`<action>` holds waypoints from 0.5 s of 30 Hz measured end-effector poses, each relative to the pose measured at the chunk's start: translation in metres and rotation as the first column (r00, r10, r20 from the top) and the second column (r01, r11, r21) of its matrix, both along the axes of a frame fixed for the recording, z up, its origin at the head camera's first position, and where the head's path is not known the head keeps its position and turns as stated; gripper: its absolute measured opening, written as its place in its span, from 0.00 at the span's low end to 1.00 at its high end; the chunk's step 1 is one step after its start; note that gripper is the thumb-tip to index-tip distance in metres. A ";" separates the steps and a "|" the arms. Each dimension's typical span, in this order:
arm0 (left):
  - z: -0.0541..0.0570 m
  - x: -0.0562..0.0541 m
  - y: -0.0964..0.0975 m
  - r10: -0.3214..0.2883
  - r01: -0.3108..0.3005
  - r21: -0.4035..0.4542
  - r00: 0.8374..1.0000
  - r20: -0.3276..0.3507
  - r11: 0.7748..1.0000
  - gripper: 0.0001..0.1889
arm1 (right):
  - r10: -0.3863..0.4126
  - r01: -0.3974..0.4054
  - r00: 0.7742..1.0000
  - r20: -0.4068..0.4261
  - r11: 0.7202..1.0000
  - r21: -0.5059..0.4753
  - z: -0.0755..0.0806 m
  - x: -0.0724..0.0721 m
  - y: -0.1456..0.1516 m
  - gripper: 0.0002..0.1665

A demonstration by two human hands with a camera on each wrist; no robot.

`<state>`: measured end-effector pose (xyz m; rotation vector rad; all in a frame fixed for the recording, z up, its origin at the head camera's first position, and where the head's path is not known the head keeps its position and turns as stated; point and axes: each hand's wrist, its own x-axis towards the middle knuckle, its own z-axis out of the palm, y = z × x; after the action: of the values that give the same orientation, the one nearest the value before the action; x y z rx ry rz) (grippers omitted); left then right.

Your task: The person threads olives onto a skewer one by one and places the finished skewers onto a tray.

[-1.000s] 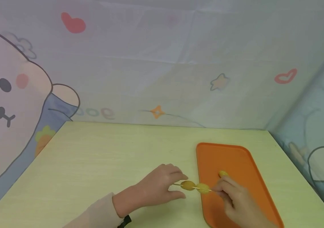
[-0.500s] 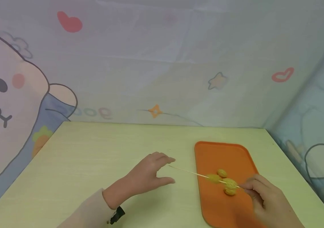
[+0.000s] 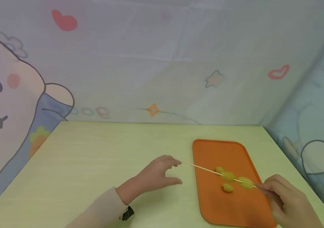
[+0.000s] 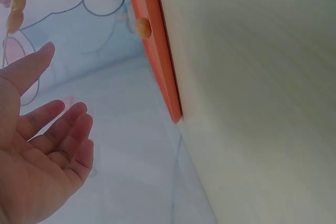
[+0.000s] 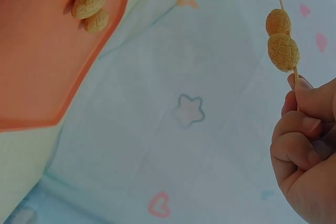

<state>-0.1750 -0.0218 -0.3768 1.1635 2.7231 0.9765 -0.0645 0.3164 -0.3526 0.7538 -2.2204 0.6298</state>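
My right hand [image 3: 291, 201] pinches the lower end of a thin wooden skewer [image 3: 200, 167] between thumb and fingertips. Two wrinkled golden-brown food balls [image 5: 284, 51] are threaded on it close to that hand, clear in the right wrist view. The bare skewer tip points left, up to the fingertips of my left hand [image 3: 159, 174]. That hand is spread, with thumb and fingers apart; the left wrist view shows its bare palm [image 4: 31, 182] with nothing gripped. Two more loose balls, one nearer [image 3: 227, 187] and one farther [image 3: 219, 170], lie on the orange tray below the skewer.
The orange tray [image 3: 219, 209] has a low raised rim and lies on the right part of the pale wooden table [image 3: 93, 152]. A printed cloth [image 3: 139, 63] with cartoon figures hangs behind and beside the table. A black band [image 3: 127, 213] is on my left wrist.
My right hand has drawn the skewer with its two balls to the right, over the tray. The left hand has come off the balls, moved back left, then slightly right toward the tip.
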 end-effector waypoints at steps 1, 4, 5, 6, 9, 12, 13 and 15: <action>-0.002 -0.001 0.006 -0.007 0.007 -0.003 1.000 0.014 1.000 0.26 | 0.001 -0.001 1.000 -0.006 1.000 0.000 0.001 0.001 0.001 0.25; -0.006 -0.003 0.024 -0.026 0.026 -0.017 0.999 0.033 1.000 0.26 | 0.009 -0.009 1.000 -0.026 1.000 0.000 0.003 0.002 0.002 0.23; -0.008 -0.004 0.030 -0.034 0.035 -0.019 0.999 0.035 0.999 0.26 | 0.009 -0.009 1.000 -0.026 1.000 0.003 0.004 0.003 0.002 0.21; -0.010 -0.005 0.036 -0.044 0.045 -0.023 0.999 0.032 0.999 0.26 | -0.003 0.003 1.000 -0.026 1.000 0.018 0.004 0.004 0.003 0.21; -0.014 -0.009 0.053 -0.085 0.085 -0.038 0.996 0.018 0.996 0.24 | -0.030 0.032 0.999 -0.026 0.998 0.052 0.007 0.006 0.004 0.22; -0.019 -0.012 0.069 -0.135 0.135 -0.059 0.991 0.001 0.989 0.24 | -0.036 0.038 0.999 -0.029 0.997 0.064 0.009 0.007 0.004 0.25; -0.021 -0.013 0.074 -0.151 0.150 -0.068 0.989 -0.007 0.986 0.24 | -0.034 0.036 0.999 -0.030 0.997 0.064 0.010 0.008 0.004 0.25; -0.026 -0.015 0.084 -0.184 0.182 -0.079 0.983 -0.018 0.980 0.23 | -0.022 0.024 0.999 -0.028 0.998 0.057 0.010 0.009 0.004 0.24</action>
<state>-0.1901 0.0619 -0.4025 1.3910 2.5890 0.8310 -0.0559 0.3208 -0.3427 0.7602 -2.2267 0.5434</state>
